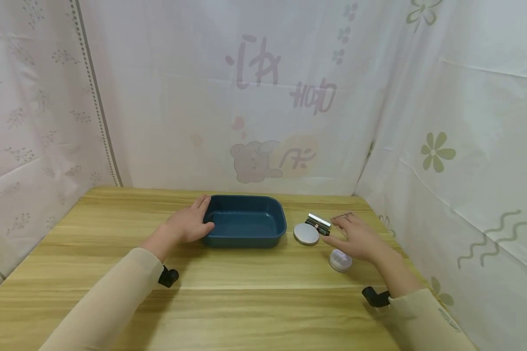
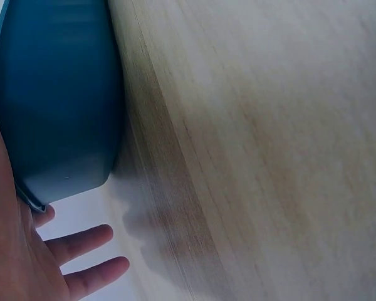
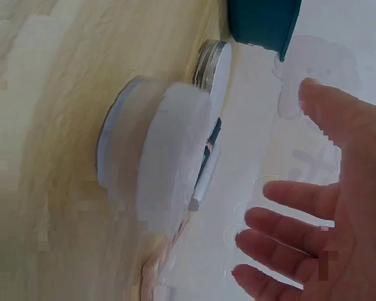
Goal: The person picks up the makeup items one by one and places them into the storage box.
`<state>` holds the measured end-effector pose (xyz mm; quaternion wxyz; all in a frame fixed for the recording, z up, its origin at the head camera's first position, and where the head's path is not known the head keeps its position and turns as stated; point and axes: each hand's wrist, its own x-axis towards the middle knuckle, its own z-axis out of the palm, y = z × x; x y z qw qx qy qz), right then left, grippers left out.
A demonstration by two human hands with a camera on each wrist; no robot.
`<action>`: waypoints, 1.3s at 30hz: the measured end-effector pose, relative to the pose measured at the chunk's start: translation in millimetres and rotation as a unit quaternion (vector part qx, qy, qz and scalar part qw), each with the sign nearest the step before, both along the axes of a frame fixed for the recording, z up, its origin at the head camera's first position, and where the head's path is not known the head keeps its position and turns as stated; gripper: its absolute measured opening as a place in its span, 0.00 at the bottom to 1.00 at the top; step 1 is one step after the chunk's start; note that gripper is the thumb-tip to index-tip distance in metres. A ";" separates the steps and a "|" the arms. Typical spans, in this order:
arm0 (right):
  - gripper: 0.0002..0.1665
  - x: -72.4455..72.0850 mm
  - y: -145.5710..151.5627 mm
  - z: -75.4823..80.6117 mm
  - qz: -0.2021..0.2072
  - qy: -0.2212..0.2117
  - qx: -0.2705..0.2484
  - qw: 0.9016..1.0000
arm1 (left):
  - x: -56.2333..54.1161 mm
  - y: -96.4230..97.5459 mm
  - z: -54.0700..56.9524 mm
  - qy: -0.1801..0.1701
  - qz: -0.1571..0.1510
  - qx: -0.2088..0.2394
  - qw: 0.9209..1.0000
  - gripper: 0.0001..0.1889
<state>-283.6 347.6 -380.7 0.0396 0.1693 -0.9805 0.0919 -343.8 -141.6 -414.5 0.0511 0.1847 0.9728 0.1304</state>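
Note:
A dark teal rectangular tub (image 1: 241,241) stands on the wooden table. My left hand (image 1: 186,224) rests at its left end, the thumb across the rim and the other fingers stretched out past the corner in the left wrist view. Over the small things on the right, my right hand (image 1: 355,236) hovers with fingers spread, holding nothing. Near it lie a round flat case (image 1: 306,234) with a silvery top, a silver-and-dark oblong item (image 1: 318,223), and a small round whitish jar (image 1: 340,260). A pinkish flat object (image 3: 151,269) is partly hidden behind the jar.
The wooden table (image 1: 228,302) reaches back to a pale printed curtain (image 1: 180,122). Another curtain side (image 1: 478,161) borders the right edge. Black wrist mounts (image 1: 169,277) stick out below both wrists.

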 end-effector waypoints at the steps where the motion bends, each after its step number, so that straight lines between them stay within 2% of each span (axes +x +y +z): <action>1: 0.47 1.4 1.5 0.1 -0.001 -0.004 0.000 1.000 | 0.0 -0.1 -0.1 0.000 0.001 0.001 1.000 0.48; 8: 0.45 10.5 8.8 -3.8 -0.012 -0.042 0.018 0.999 | 0.8 -1.7 -0.4 0.005 0.002 0.005 1.000 0.47; 20: 0.45 14.2 17.9 -10.0 0.011 -0.106 0.016 0.994 | 0.6 -0.4 -0.7 0.002 -0.001 0.006 1.000 0.48; 28: 0.45 19.2 19.9 -13.6 0.000 -0.138 0.003 0.990 | -0.7 -0.8 -1.0 0.021 -0.004 0.002 1.000 0.47; 39: 0.46 22.0 21.2 -17.0 0.012 -0.141 -0.007 0.990 | 0.3 0.4 -1.8 0.036 -0.013 -0.008 0.999 0.47</action>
